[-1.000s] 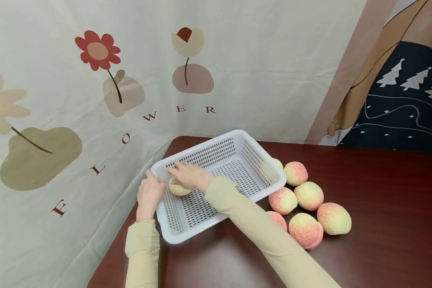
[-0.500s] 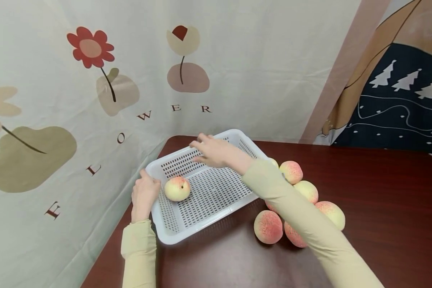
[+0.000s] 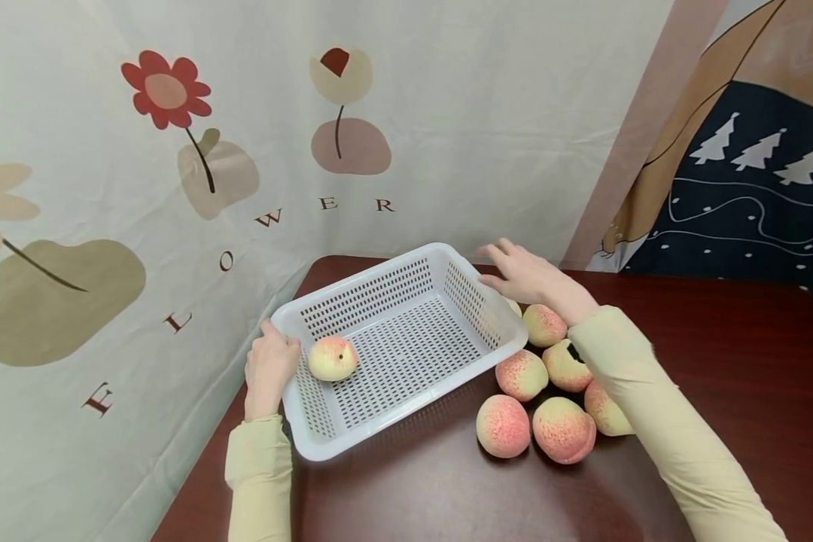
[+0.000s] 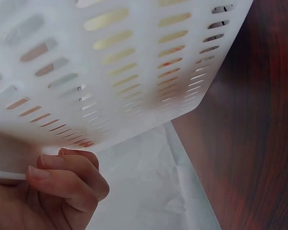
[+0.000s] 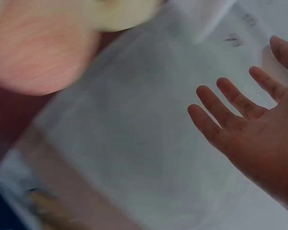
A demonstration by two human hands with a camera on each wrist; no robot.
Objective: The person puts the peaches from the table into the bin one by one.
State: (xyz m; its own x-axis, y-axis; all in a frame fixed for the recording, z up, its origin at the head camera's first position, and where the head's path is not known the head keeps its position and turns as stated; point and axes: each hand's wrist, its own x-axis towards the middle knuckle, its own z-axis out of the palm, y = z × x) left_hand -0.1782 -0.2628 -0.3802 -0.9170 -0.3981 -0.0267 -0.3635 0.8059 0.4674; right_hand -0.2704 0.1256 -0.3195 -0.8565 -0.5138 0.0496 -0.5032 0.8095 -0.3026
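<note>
Since half a second ago, the right hand has swung from over the basket to beyond its right end, right of centre in my head view. I see its fingers spread and holding nothing; the right wrist view shows the palm at the right edge, well apart from the blurred peaches at upper left.

The left hand has stayed on the basket's left end, left of centre. I have its fingers curled over the rim there, and the left wrist view shows them bent against the edge at lower left.

One peach lies in the left part of the basket, where it lay before. I count seven loose peaches showing on the dark red table, right of centre and lower right; the right sleeve covers part of the one furthest right. A pale printed cloth fills the upper frame.
</note>
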